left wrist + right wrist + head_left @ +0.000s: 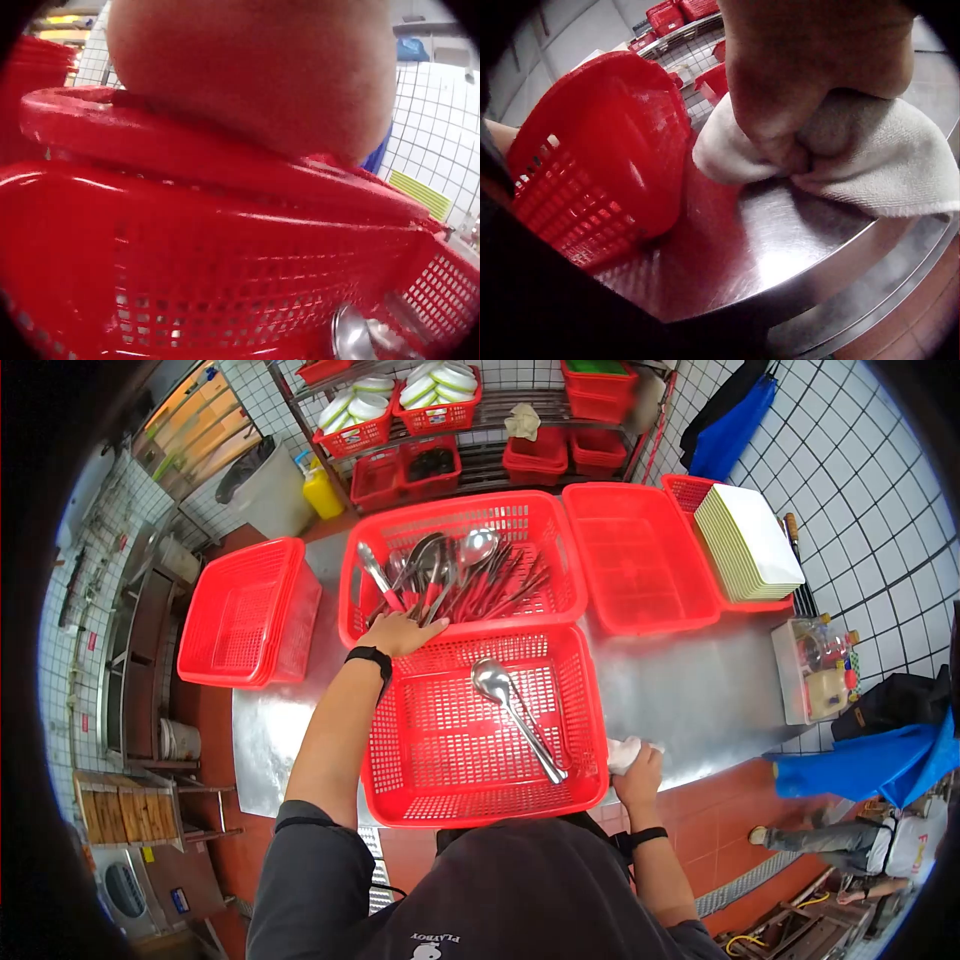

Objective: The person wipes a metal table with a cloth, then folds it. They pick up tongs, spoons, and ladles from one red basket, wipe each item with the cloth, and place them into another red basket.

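My left hand [402,634] is at the near rim of the back red basket [470,515], its thumb stretched out to the right and its fingertips by the handles of the serving utensils [440,565]. In the left wrist view the hand overlaps that rim, which hides the fingers. The near red basket [385,760] holds a metal serving spoon [492,678] and a slim metal utensil [528,710] beside it. My right hand [640,775] grips a white cloth [885,154] at the table's front edge, right of the near basket.
Stacked red baskets [245,610] stand at the left on the steel table [680,700]. To the right are a red tub [640,550], a stack of white-and-green trays [745,545] and a white bin [795,670] of bottles. Shelves behind hold baskets of bowls [440,390]. Another person [880,840] is at far right.
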Demonstrator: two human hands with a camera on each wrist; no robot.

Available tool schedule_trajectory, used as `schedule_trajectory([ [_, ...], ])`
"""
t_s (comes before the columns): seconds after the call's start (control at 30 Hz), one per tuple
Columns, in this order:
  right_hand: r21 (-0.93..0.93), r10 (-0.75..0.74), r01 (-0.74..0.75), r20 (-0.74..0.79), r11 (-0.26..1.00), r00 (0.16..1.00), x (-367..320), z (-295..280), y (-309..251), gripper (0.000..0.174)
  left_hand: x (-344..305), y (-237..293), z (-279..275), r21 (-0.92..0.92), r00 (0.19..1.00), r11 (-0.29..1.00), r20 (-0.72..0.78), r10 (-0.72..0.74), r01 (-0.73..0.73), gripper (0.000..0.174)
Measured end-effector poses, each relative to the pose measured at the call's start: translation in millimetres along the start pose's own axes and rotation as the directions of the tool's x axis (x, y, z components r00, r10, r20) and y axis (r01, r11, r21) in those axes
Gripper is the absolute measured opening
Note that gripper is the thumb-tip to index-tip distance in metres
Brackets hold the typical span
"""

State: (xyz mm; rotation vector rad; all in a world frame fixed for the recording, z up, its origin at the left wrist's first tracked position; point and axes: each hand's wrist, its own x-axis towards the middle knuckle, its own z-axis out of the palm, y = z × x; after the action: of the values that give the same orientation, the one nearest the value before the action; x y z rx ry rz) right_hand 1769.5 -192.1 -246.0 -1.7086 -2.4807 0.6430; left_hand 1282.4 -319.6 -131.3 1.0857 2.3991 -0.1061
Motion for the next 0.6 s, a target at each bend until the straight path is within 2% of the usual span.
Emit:
schedule_trajectory([
  [0.07, 0.001, -0.004, 0.004, -0.011, 1.0, 1.0, 1, 2, 0, 0.078, 1, 0, -3, -0.004, 1.0, 1.0, -0.001, -0.02, 0.02, 0.091],
  [0.13, -0.052, -0.066, 0.06, -0.125, 0.997, 0.99, -1, 5, 3, 0.069, 2, 1, -2, 0.021, 0.999, 0.999, 0.008, -0.036, 0.036, 0.088],
  [0.17, -0.053, -0.066, 0.06, -0.124, 0.997, 0.99, 0, 6, 5, 0.069, 1, 2, 1, 0.019, 0.999, 0.999, 0.009, -0.035, 0.035, 0.088],
  [0.23, -0.004, -0.021, 0.021, -0.033, 1.0, 0.999, 1, 6, 7, 0.078, -7, 6, 1, -0.037, 0.995, 0.999, -0.098, 0.014, -0.018, 0.083],
  [0.37, 0.001, -0.006, 0.006, -0.02, 1.0, 1.0, 1, 5, 8, 0.078, -2, 4, 11, -0.025, 0.985, 0.999, -0.168, 0.04, -0.045, 0.076],
  [0.43, 0.003, -0.027, 0.027, -0.028, 1.0, 0.999, 1, 6, 10, 0.078, -2, 5, 15, 0.062, 0.962, 0.997, -0.267, 0.065, -0.05, 0.074],
  [0.47, 0.005, -0.028, 0.028, -0.029, 1.0, 0.999, 1, 7, 11, 0.078, -3, 6, 18, 0.063, 0.961, 0.997, -0.268, 0.065, -0.05, 0.074],
  [0.53, 0.009, -0.005, 0.005, -0.025, 1.0, 1.0, 2, 6, 9, 0.077, -10, 11, 20, 0.188, 0.892, 0.981, -0.435, 0.122, -0.043, 0.069],
  [0.57, 0.015, -0.009, 0.01, -0.032, 1.0, 0.999, 2, 5, 7, 0.077, -11, 10, 24, 0.192, 0.888, 0.981, -0.443, 0.123, -0.04, 0.069],
  [0.6, 0.014, -0.007, 0.007, -0.022, 1.0, 1.0, 1, 2, 5, 0.077, -11, 10, 27, 0.169, 0.839, 0.986, -0.534, 0.106, -0.017, 0.064],
])
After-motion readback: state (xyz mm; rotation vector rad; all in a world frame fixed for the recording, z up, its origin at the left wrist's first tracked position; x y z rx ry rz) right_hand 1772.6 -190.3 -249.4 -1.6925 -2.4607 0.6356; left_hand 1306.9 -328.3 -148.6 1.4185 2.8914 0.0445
